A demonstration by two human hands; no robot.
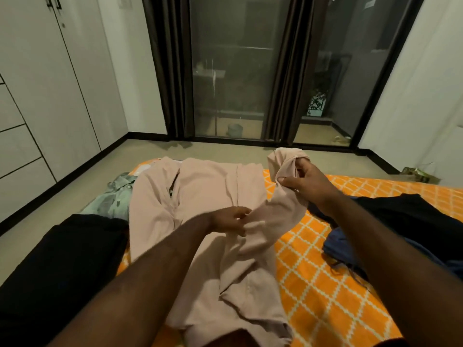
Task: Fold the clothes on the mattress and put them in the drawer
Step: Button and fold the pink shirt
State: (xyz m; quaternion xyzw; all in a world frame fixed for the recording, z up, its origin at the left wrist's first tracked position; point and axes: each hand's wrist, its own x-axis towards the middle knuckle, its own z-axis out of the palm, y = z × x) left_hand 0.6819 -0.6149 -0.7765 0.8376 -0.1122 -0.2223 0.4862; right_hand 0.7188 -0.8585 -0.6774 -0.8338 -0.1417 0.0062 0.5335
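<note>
Since the pale pink shirt point(200, 196) is thin, soft cloth that looks light and has no stiffness of its own, we expect it to sag and crease wherever we leave it unsupported, so we judge it best taken at seams and edges: cuff, shoulder, hem. It lies spread along the middle of the orange patterned mattress point(325, 271), its body flat and its right sleeve point(280, 209) lifted off the surface. Our right hand point(308, 179) is closed around the cuff end of that sleeve, held up to the far right, while our left hand point(230, 220) pinches the same sleeve lower down, near where it meets the body, fingers curled into the fabric. Nothing here seems slippery or fragile; the main risk, we think, is the sleeve bunching as it is laid across. Counting what we see: one pink shirt, one green patterned shirt point(112, 196) at the far left partly under it, one black garment point(62, 266) at the near left, another dark garment point(413, 216) at the right, and one blue piece point(343, 241) just beside that. That makes five, though we cannot tell whether the dark heaps hide more. At the left edge of the room, well apart from the mattress, we count at least three white drawer fronts point(17, 146).
</note>
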